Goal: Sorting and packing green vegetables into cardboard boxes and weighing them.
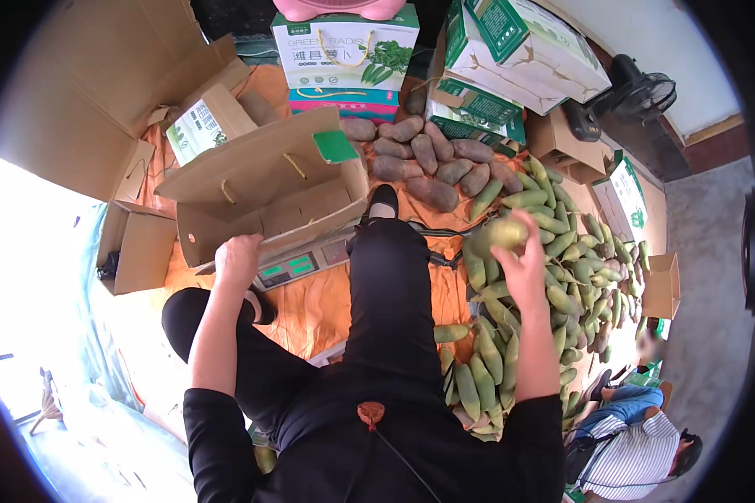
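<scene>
My left hand is closed on the near edge of an open cardboard box with rope handles. The box rests on a digital scale whose display glows green; inside, only bare cardboard shows. On the right, my right hand is closed around a green radish, blurred and pointing end-on. It is held over the left side of a large heap of green radishes. Beyond my feet lie several reddish-brown, elongated roots, touching the heap.
Printed cartons stand at the back, with more stacked boxes beside a black fan. Big cardboard flaps rise at left. An orange sheet covers the floor. Another person in a striped top sits at lower right.
</scene>
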Demonstrator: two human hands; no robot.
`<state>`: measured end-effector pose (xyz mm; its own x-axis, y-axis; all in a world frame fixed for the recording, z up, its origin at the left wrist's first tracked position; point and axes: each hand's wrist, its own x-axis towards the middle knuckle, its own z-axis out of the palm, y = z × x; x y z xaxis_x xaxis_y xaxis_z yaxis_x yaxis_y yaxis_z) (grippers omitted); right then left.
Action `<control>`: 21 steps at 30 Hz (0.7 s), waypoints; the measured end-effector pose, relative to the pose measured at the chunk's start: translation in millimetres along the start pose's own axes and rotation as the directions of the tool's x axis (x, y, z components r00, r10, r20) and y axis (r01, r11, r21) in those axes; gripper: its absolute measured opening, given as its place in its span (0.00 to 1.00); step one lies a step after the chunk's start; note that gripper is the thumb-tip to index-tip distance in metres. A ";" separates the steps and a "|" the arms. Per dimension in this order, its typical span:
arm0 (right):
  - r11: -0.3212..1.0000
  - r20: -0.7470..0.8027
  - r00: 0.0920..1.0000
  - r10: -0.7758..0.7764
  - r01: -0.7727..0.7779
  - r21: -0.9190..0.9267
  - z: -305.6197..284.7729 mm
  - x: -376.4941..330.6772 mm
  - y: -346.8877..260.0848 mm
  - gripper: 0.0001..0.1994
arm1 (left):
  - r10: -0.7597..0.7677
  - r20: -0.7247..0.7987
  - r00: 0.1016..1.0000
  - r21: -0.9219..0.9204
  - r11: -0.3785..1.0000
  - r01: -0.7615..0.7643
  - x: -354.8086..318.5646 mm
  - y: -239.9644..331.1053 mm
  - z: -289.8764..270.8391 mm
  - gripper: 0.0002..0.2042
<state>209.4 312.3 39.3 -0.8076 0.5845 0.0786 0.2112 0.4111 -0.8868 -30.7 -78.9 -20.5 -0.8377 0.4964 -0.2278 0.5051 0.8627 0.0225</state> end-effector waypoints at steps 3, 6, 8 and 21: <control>0.926 0.057 0.946 -0.320 0.300 0.229 35.5 37.6 -96.5 0.31 | 0.047 -0.068 0.997 -0.053 0.997 -0.051 -2.9 -4.1 11.6 0.10; 0.800 0.172 0.783 -0.598 0.593 0.086 91.6 68.4 -160.8 0.30 | 0.048 -0.086 0.995 -0.073 0.996 -0.054 -5.1 -9.5 11.2 0.06; 0.665 0.168 0.645 -0.746 0.738 0.116 142.7 77.5 -178.9 0.30 | 0.059 -0.105 0.993 -0.086 0.994 -0.068 -4.3 -10.0 12.7 0.05; 0.512 0.755 0.655 0.032 0.638 -0.575 353.4 82.0 -62.8 0.11 | 0.071 -0.049 0.996 -0.114 0.991 -0.077 1.6 4.3 4.8 0.08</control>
<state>-64.7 87.2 -59.5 -0.9379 -0.1318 -0.3208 -0.0900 0.9858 -0.1419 -28.8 -74.9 -25.3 -0.8086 0.5609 -0.1779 0.5410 0.8275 0.1503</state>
